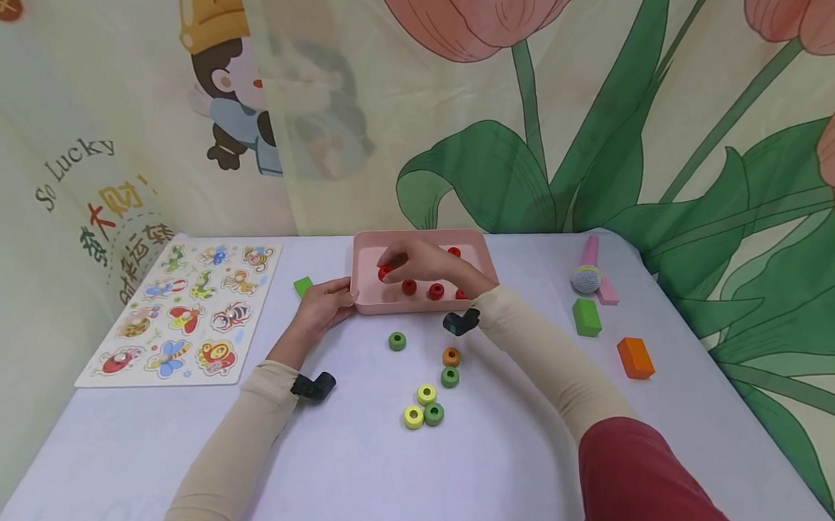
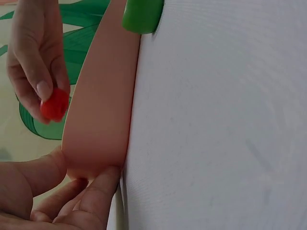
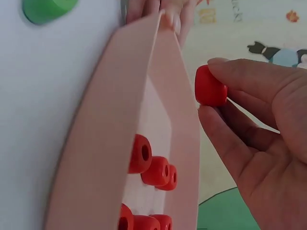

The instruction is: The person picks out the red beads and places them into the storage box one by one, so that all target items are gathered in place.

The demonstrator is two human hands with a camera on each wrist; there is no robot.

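A pink rectangular tray [image 1: 384, 307] sits at the back of the table, with several red beads [image 1: 408, 287] lying inside. My left hand [image 1: 321, 307] grips its left end, thumb near the rim and fingers against the outer wall in the left wrist view. Above the tray, my right hand [image 1: 421, 260] pinches a red bead [image 3: 210, 86] between thumb and fingertips, clear of the tray floor. On the cloth in front lie a green bead [image 1: 397, 341], an orange bead [image 1: 451, 357], two yellow beads [image 1: 413, 417] and two more green beads [image 1: 450, 377].
A puzzle board with insect pictures [image 1: 182, 317] lies at left, and a small green block [image 1: 303, 286] sits behind my left hand. Along the right are a toy microphone [image 1: 587, 276], a pink block [image 1: 607, 292], a green block [image 1: 587, 317] and an orange block [image 1: 635, 358].
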